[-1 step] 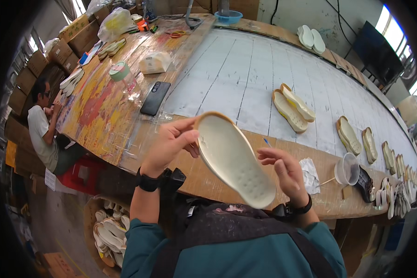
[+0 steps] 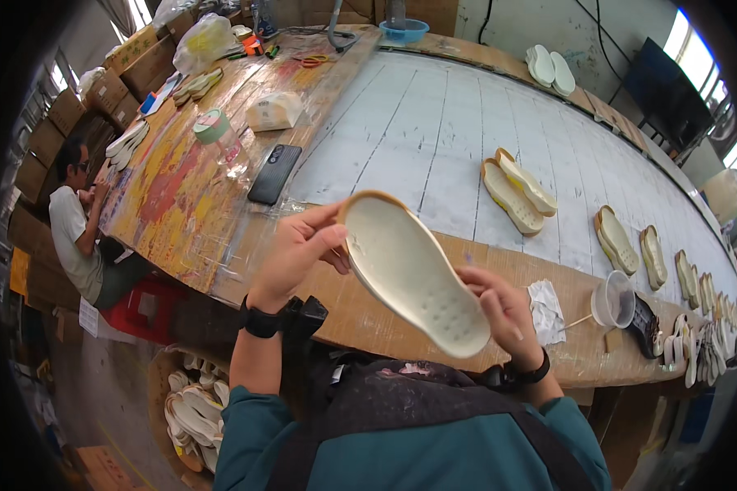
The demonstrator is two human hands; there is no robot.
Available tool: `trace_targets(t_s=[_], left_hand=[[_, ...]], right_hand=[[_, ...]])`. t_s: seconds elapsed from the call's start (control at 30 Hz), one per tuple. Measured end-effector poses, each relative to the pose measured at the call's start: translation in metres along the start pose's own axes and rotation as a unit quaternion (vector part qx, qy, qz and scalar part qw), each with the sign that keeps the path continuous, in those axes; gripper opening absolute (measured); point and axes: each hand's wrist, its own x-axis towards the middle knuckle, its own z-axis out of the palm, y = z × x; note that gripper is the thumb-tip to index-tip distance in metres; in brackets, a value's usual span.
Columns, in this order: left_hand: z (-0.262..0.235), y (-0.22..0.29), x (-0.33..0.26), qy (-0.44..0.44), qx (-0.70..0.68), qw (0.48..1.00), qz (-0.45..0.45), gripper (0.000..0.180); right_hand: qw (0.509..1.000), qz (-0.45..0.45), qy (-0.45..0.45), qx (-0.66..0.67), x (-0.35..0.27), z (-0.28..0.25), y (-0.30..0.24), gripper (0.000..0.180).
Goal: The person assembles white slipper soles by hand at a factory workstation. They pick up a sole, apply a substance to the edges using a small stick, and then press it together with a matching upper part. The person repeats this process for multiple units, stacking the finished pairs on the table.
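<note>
A cream shoe sole (image 2: 409,266) with a tan rim at one end and small round dimples at the other is held up over the bench edge. My left hand (image 2: 307,250) pinches its tan-rimmed end between thumb and fingers. At the dimpled end, my right hand (image 2: 499,307) has its fingers and thumb against the sole's right edge, fingertips partly hidden there. A pair of similar soles (image 2: 516,192) lies farther off on the white table top (image 2: 385,139), and another pair (image 2: 616,237) is to the right of them.
A black phone (image 2: 274,173) and a green-lidded jar (image 2: 219,139) stand left of the white surface. Crumpled tissue (image 2: 546,311) and a clear cup (image 2: 612,299) are right of my hand. A box of soles (image 2: 195,413) is low left. A person (image 2: 78,217) sits at far left.
My right hand has come in to the edge of the sole's dimpled end; before, it was apart from it. The sole has shifted slightly up, and its dimpled end has lifted.
</note>
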Motion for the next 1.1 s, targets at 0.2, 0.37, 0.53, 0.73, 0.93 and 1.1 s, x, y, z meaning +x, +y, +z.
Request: trace_targets(t_s=[0.2, 0.37, 0.53, 0.73, 0.93, 1.1], left_hand=[[0.02, 0.002, 0.024, -0.018, 0.273, 0.936, 0.221, 0.037], [0.055, -0.015, 0.037, -0.172, 0.153, 0.973, -0.003, 0.039], [0.034, -0.019, 0.036, -0.076, -0.14, 0.987, 0.015, 0.044], [0.023, -0.049, 0.014, -0.194, -0.072, 0.977, -0.06, 0.051], [0.074, -0.107, -0.013, -0.165, 0.11, 0.979, -0.042, 0.039], [0.081, -0.108, -0.009, -0.189, 0.194, 0.962, -0.038, 0.027]], right_hand=[[0.983, 0.159, -0.067, 0.066, -0.006, 0.008, 0.041, 0.028], [0.819, 0.287, -0.338, 0.363, 0.003, 0.015, 0.024, 0.027], [0.984, 0.127, -0.128, -0.01, 0.02, -0.011, 0.034, 0.03], [0.977, -0.082, 0.195, -0.017, 0.033, -0.053, -0.013, 0.029], [0.977, -0.191, 0.094, -0.025, 0.031, -0.01, -0.034, 0.035], [0.993, -0.104, 0.062, -0.005, 0.015, -0.03, -0.029, 0.032]])
